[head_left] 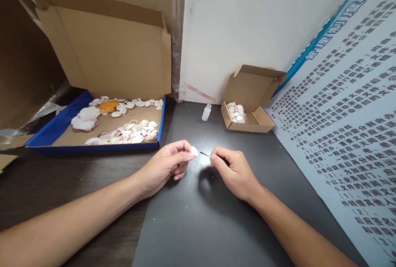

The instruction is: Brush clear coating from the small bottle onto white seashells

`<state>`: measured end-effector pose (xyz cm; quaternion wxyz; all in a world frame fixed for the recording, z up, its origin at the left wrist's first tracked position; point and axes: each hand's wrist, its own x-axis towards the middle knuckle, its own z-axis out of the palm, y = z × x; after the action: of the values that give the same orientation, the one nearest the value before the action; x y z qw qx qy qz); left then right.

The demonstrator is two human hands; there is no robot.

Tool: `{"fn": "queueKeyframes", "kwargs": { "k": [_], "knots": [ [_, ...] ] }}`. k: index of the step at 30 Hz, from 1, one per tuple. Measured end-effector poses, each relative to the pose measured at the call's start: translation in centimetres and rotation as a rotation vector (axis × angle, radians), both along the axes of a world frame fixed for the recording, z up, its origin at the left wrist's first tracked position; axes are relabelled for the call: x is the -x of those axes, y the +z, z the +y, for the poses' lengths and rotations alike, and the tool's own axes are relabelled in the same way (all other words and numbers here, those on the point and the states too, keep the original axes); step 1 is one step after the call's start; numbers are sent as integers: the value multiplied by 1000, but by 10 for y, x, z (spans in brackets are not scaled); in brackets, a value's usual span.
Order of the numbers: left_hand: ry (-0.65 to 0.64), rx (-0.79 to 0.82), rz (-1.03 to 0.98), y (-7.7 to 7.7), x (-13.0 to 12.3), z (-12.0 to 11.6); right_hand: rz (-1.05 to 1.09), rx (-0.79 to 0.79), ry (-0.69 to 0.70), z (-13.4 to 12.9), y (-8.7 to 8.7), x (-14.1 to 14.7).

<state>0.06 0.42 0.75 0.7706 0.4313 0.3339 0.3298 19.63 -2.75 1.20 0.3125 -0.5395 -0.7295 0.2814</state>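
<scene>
A small white shell (194, 151) is pinched between the thumb and fingers of my left hand (170, 162), above the dark grey mat. Facing it from the right, my right hand (233, 168) is closed on a thin brush (204, 154), whose dark tip points at the shell with a small gap between them. The brush's handle is mostly hidden by my fingers. Beyond the hands, a small clear bottle (206, 113) with whitish contents stands upright on the mat; no cap shows on it.
An open blue-edged box (117, 147) with many shells and an orange one lies at the left. At the back right, an open small cardboard box (250, 127) holds more shells. A white wall panel (247, 19) and a printed board (355, 114) stand behind.
</scene>
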Motion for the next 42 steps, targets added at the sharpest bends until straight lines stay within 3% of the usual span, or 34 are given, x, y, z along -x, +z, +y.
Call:
{"fn": "queueKeyframes", "kwargs": {
  "k": [5, 10, 15, 20, 26, 31, 42],
  "knots": [
    [-16, -20, -5, -2, 1, 0, 41, 2, 105, -1, 0, 0],
    [-26, -37, 0, -4, 1, 1, 15, -20, -11, 1, -1, 0],
    [-31, -35, 3, -5, 1, 1, 38, -32, 80, -1, 0, 0],
    [-25, -33, 14, -4, 0, 0, 12, -33, -3, 0, 0, 0],
    [-36, -36, 1, -5, 1, 0, 8, -21, 77, 0, 0, 1],
    [-47, -48, 22, -6, 1, 0, -5, -27, 0, 0, 0, 1],
    [-65, -54, 36, -4, 1, 0, -7, -36, 100, -1, -1, 3]
  ]
}}
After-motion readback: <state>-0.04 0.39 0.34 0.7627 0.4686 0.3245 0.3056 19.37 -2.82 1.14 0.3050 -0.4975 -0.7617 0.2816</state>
